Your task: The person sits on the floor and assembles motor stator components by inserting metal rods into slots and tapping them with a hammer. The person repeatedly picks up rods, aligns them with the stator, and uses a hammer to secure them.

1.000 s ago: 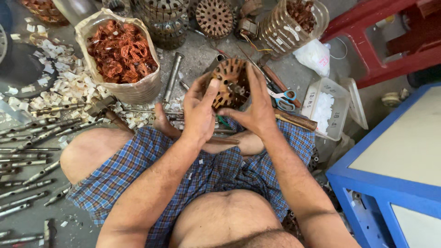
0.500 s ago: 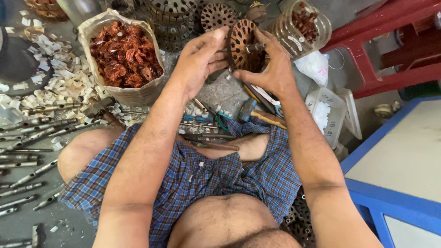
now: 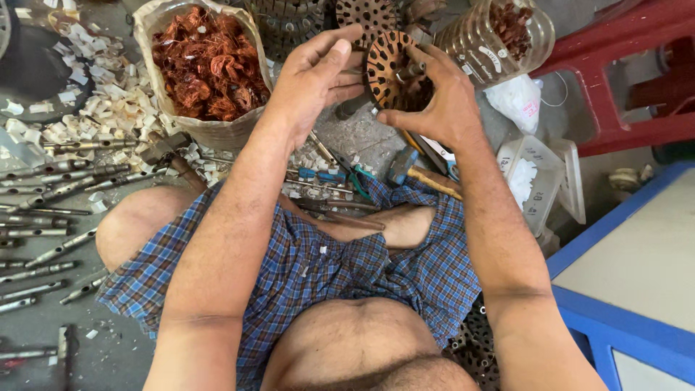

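A round rusty motor rotor core [image 3: 387, 66] with slots around its rim is held up in front of me, above the floor. My right hand [image 3: 434, 98] grips it from the right, thumb underneath and fingers over its shaft end. My left hand [image 3: 311, 76] is just left of it with fingers spread; its fingertips reach the core's upper left edge. I sit cross-legged in blue checked shorts [image 3: 318, 261].
A sack of copper wire scrap [image 3: 206, 61] stands at upper left. White paper scraps [image 3: 108, 108] and metal shafts [image 3: 51, 181] lie left. Pliers [image 3: 337, 176], a hammer [image 3: 420, 174], a plastic jar [image 3: 499, 36], white tray [image 3: 543, 181], red stool [image 3: 615, 65] and blue cabinet [image 3: 637, 289] sit right.
Both hands lifted the rotor core from near my lap up and away toward the jars. My left hand has opened, its fingers now spread beside the core.
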